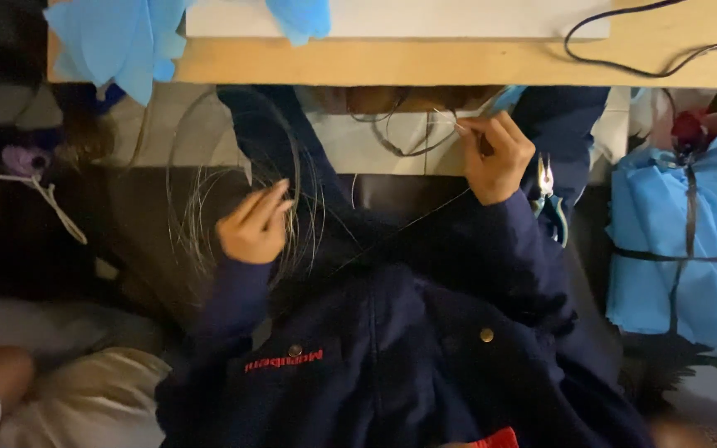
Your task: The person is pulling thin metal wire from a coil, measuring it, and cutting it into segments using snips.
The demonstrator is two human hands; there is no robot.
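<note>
My left hand (252, 226) holds a loose coil of thin wire (209, 178) in front of my navy jacket, fingers closed on its strands. Up under the table edge, my right hand (498, 156) pinches the end of a wire strand (408, 224) between thumb and forefinger. The strand runs from there down to the left across my lap. More wire loops (400, 141) hang just left of the right hand. Small pliers with teal handles (551, 203) sit beside my right wrist; whether the hand holds them is unclear.
A wooden table edge (375, 65) crosses the top, with a white board (425, 18), a black cable (624, 60) and blue fabric (122, 37) on it. A strapped bundle of blue fabric (674, 249) stands at the right. A white cord (56, 207) lies at the left.
</note>
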